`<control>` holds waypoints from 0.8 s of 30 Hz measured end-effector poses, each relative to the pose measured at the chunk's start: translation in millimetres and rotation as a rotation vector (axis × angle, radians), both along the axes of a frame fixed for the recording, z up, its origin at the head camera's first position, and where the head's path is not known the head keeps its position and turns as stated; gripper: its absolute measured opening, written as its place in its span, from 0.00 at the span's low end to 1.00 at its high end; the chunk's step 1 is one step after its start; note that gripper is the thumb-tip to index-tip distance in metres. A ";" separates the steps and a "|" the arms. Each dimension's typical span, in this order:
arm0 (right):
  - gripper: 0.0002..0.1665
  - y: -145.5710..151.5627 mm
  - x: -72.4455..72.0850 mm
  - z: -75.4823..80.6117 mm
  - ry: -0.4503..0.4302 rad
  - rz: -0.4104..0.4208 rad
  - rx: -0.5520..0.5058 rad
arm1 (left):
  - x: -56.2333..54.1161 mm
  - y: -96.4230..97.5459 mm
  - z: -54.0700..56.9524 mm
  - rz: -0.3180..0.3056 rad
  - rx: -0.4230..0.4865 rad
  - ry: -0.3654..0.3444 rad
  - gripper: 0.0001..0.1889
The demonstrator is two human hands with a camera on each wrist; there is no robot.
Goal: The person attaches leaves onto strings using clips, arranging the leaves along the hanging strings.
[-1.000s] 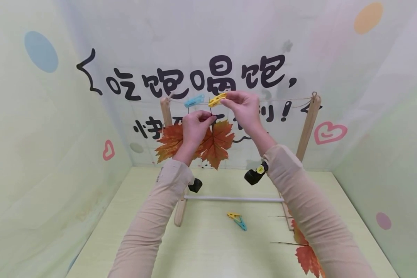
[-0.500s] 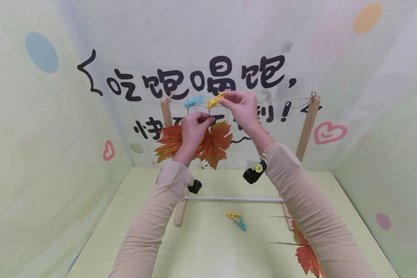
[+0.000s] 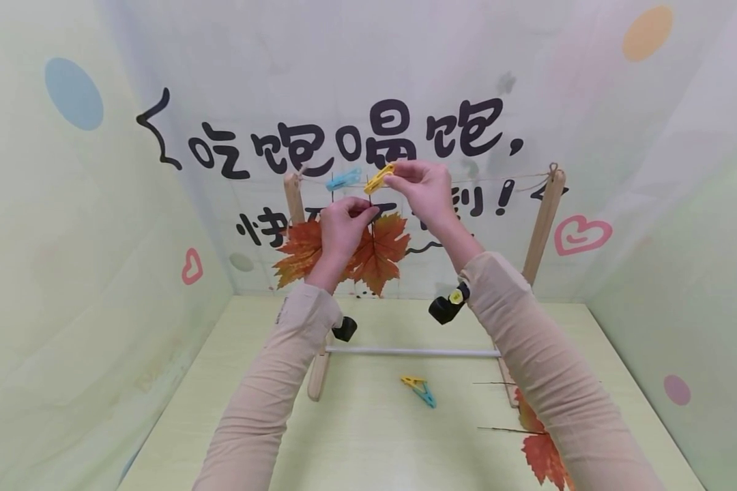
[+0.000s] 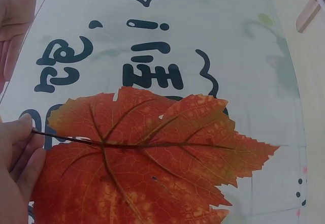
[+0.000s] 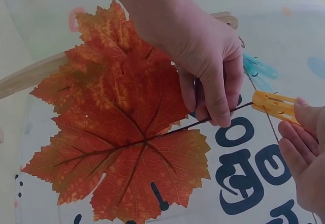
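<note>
My left hand pinches the thin dark stem of an orange-red maple leaf, which hangs below the fingers. Just above it, my right hand holds a yellow clothespin between thumb and fingers. In the right wrist view the nose of the yellow clothespin sits at the string and at the stem's end. To the left, a blue clothespin on the string holds another leaf, partly hidden behind my left hand. The left wrist view shows the leaf close up, its stem between fingertips.
Two wooden posts carry the string, with a white rod between their feet. A yellow-and-blue clothespin lies on the table. More leaves lie at the right, partly under my right sleeve.
The yellow clothespin, my right hand and the pinched leaf have shifted very slightly left. Both hands keep their hold.
</note>
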State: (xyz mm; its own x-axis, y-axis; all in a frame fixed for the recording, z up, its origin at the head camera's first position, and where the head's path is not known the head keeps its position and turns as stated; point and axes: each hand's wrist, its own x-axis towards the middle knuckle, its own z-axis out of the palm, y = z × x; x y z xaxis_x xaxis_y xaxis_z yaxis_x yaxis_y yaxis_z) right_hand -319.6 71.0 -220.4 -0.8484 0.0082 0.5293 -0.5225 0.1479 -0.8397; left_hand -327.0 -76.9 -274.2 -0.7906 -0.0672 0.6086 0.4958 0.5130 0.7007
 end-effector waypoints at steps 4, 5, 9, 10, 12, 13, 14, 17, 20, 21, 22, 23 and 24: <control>0.18 0.4 -0.1 -0.4 -0.008 0.018 -0.015 | -0.5 0.4 0.3 0.012 -0.008 0.011 0.10; 0.18 0.5 0.0 -0.6 -0.012 0.024 -0.020 | -0.6 0.5 0.4 0.014 -0.010 0.012 0.10; 0.18 1.0 0.3 -1.6 -0.015 0.047 -0.038 | -0.5 1.1 0.2 0.017 -0.011 0.011 0.10; 0.19 1.2 0.4 -1.7 -0.018 0.049 -0.042 | -0.6 1.4 0.2 0.016 -0.009 0.008 0.10; 0.20 1.8 0.8 -1.8 -0.022 0.055 -0.046 | -0.2 1.9 0.2 0.015 -0.006 0.006 0.10; 0.20 2.0 1.1 -1.6 -0.027 0.057 -0.049 | -0.2 2.0 0.0 0.013 -0.005 0.007 0.10; 0.21 2.2 1.7 -1.4 -0.032 0.059 -0.053 | -0.1 2.2 -0.2 0.011 -0.003 0.009 0.10; 0.23 3.6 3.7 -1.1 -0.049 0.066 -0.059 | 0.1 1.7 -1.4 0.005 0.004 0.014 0.11; 0.25 6.3 6.5 -1.4 -0.067 0.068 -0.059 | 0.5 0.4 -3.3 -0.002 0.009 0.012 0.11; 0.26 7.8 7.6 -1.7 -0.073 0.067 -0.055 | 0.5 -0.3 -4.1 0.000 0.009 0.008 0.12; 0.26 9.4 8.7 -2.1 -0.078 0.064 -0.049 | 0.9 -0.9 -4.6 0.001 0.012 0.006 0.12; 0.26 11.2 9.7 -2.6 -0.079 0.060 -0.041 | 1.3 -1.4 -5.1 0.003 0.014 0.004 0.12; 0.26 13.1 10.5 -3.1 -0.080 0.055 -0.035 | 1.6 -2.0 -5.5 0.004 0.016 0.000 0.11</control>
State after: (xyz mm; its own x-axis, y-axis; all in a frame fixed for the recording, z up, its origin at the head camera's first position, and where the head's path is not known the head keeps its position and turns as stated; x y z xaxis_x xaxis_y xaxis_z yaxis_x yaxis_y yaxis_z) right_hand -309.1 84.1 -223.5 -0.8875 -0.0225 0.4602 -0.4602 0.0907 -0.8831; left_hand -325.5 -78.9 -279.7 -0.7901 -0.0803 0.6078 0.4941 0.5034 0.7089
